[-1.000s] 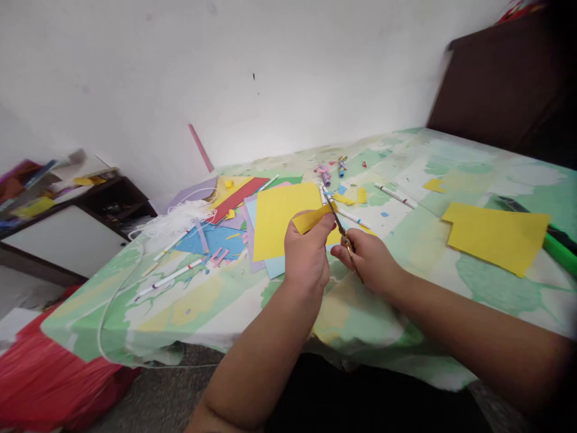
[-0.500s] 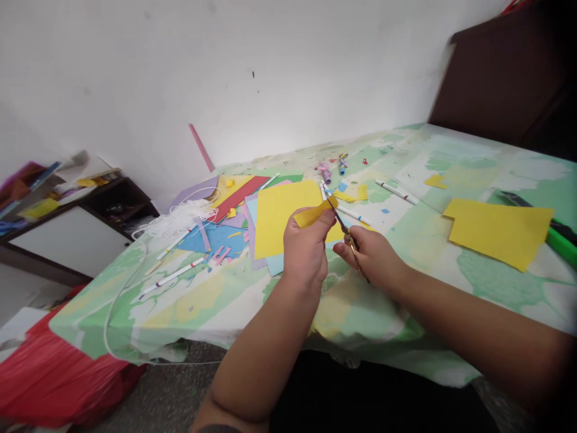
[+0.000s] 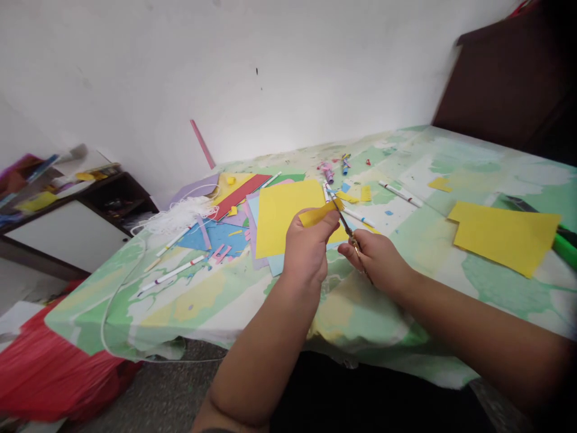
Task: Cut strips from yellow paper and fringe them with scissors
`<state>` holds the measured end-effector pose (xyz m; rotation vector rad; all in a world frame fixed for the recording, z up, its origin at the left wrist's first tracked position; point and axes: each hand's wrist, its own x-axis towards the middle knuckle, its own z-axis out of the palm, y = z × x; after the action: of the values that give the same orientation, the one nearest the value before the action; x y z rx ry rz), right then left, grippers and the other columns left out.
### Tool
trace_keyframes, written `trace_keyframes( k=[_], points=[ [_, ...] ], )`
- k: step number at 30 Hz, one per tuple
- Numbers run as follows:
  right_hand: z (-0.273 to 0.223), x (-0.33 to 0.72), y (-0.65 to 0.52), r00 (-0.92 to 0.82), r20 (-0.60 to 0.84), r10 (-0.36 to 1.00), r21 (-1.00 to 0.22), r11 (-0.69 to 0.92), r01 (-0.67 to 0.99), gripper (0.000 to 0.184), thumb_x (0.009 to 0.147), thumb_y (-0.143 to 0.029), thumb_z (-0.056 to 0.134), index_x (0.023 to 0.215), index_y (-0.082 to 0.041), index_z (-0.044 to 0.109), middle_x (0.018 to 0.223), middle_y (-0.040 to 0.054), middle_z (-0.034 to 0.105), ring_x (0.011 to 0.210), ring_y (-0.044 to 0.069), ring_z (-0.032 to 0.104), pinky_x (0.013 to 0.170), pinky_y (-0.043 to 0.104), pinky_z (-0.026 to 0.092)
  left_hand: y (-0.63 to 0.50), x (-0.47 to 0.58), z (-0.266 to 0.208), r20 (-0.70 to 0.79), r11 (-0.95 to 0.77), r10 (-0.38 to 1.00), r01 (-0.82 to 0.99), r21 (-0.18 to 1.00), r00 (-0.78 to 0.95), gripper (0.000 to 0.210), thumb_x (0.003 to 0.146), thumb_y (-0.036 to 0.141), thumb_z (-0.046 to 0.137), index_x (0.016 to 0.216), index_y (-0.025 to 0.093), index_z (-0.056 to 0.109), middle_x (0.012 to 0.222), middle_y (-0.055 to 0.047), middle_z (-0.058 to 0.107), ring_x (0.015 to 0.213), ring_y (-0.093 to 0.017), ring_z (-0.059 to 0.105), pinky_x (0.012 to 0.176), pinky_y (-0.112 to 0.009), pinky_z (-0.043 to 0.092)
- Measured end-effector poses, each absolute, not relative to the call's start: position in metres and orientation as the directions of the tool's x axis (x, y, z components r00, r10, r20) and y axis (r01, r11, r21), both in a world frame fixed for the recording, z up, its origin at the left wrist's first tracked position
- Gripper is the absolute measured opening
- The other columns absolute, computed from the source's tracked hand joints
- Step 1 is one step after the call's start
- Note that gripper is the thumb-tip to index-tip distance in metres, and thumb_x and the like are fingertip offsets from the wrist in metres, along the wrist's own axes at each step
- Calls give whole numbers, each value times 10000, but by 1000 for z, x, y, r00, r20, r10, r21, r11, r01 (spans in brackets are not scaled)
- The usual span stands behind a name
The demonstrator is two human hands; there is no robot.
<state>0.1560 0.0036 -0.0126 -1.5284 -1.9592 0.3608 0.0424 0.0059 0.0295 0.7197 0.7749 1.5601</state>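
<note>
Between the thumb and fingers of my left hand (image 3: 309, 246) is a yellow paper strip (image 3: 314, 215), its fringed end pointing right. My right hand (image 3: 381, 255) grips a pair of scissors (image 3: 349, 230) with gold-coloured handles, the fingers covering much of the grips. The dark blades meet the strip's fringed end close to my left thumb. Under and behind my hands lies a large yellow sheet (image 3: 277, 216) on top of light blue and purple sheets. Beyond the blades are two small fringed yellow pieces (image 3: 365, 193) and white markers (image 3: 360, 217).
A notched yellow paper (image 3: 505, 237) lies at right, beside a green-handled tool (image 3: 564, 248). White string (image 3: 183, 215) is heaped at left near a blue sheet (image 3: 225, 237) and scraps. Two small decorated rolls (image 3: 329, 174) stand at the back. A low cabinet (image 3: 72, 234) is left of the table.
The view has shifted slightly. My right hand and the scissors have moved a little to the right; both hands keep their holds at the strip's fringed end.
</note>
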Motion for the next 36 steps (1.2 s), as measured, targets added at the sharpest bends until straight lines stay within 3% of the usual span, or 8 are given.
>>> trace_keyframes(
  k=[10, 21, 36],
  points=[
    [-15, 155, 6, -110, 279, 954, -603, 263, 753, 399, 760, -571, 402, 583, -224, 315, 534, -18, 431, 511, 128, 367, 473, 246, 254, 6, 42, 29, -9, -80, 990, -594, 801, -144, 237, 563, 140, 716, 765, 160, 592, 762, 7, 639, 831, -149, 605, 799, -308, 442],
    [-11, 154, 4, -161, 263, 951, -555, 286, 781, 367, 789, -552, 359, 626, -225, 319, 579, 3, 469, 532, 145, 406, 489, 257, 287, 6, 46, 25, 26, -128, 987, -665, 736, -161, 234, 556, 112, 714, 728, 147, 559, 720, 9, 624, 849, -150, 611, 868, -334, 428],
    [-10, 154, 2, -178, 238, 955, -515, 279, 811, 338, 810, -518, 336, 637, -228, 311, 585, 10, 474, 546, 153, 415, 503, 257, 283, 8, 39, 21, 78, -147, 985, -513, 846, -154, 226, 578, 155, 713, 703, 145, 526, 736, 4, 612, 819, -150, 606, 839, -349, 432]
  ],
)
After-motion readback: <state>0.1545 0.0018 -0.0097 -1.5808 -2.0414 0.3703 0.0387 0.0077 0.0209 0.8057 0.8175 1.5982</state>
